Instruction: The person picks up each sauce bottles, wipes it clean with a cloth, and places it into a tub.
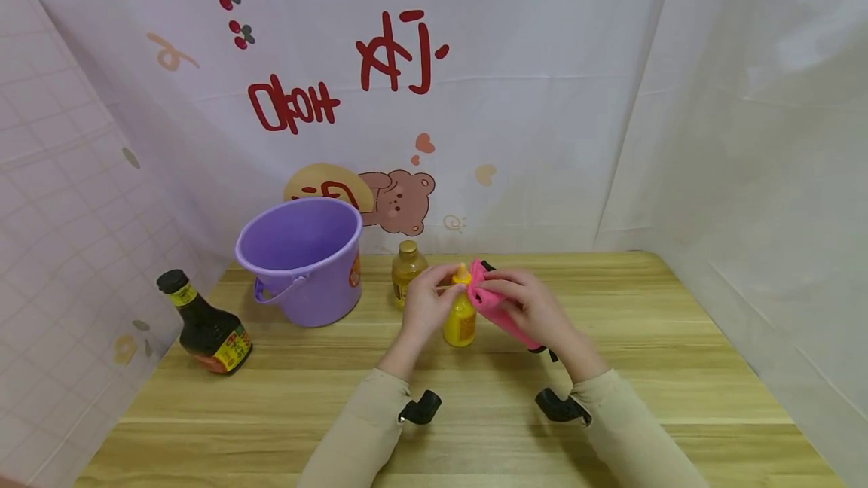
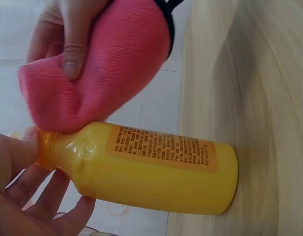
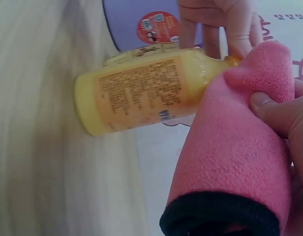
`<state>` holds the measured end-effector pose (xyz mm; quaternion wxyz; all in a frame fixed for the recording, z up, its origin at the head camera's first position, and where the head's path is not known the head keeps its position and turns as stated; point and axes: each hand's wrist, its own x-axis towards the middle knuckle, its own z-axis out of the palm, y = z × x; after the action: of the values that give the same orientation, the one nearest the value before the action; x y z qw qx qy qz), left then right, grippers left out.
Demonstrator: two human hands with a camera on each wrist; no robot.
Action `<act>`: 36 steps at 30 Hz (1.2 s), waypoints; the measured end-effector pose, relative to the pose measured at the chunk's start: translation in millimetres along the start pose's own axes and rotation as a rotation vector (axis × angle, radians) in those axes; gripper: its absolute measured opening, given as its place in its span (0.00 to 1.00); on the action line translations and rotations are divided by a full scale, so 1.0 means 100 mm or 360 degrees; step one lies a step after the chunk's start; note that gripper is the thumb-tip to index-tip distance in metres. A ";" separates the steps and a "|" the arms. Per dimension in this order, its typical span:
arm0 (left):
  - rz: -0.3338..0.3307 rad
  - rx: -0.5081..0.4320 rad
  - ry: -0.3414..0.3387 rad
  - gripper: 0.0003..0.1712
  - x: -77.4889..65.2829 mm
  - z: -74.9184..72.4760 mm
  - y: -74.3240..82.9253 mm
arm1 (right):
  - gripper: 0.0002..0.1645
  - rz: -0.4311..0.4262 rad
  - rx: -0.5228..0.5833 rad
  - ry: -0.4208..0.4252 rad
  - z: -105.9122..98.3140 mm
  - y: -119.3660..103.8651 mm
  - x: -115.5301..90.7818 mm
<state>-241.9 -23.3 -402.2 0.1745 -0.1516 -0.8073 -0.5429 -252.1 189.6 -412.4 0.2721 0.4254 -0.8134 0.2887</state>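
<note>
A yellow squeeze bottle with an orange cap and a printed label stands upright on the table. My left hand pinches it at the neck, just under the nozzle, with thumb and fingers. In my right hand is a pink fleecy cloth with a black edge, bunched between thumb and fingers. Its upper end touches the bottle's neck and shoulder in the left wrist view, while the rest hangs down at the right. The cloth hides part of the cap in both wrist views.
Behind my left hand stands a small amber bottle with a gold cap. A purple bucket is farther left, and a dark sauce bottle stands near the left edge of the wooden table. White printed curtains surround the back and sides.
</note>
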 end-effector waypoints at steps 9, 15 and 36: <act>-0.0033 -0.0006 -0.0032 0.16 0.02 -0.02 0.00 | 0.25 -0.0075 -0.0016 -0.0116 0.02 0.03 -0.04; -0.0016 0.0028 -0.0045 0.16 0.02 -0.02 -0.01 | 0.26 -0.0089 -0.0069 -0.0180 0.00 0.03 -0.07; 0.0021 0.0010 -0.0033 0.15 0.01 -0.02 -0.04 | 0.16 0.0035 -0.0144 -0.0511 0.20 0.08 -0.37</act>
<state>-244.6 -26.2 -404.0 0.1702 -0.1621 -0.8098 -0.5376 -244.7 199.4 -453.4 0.1544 0.4443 -0.8633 0.1830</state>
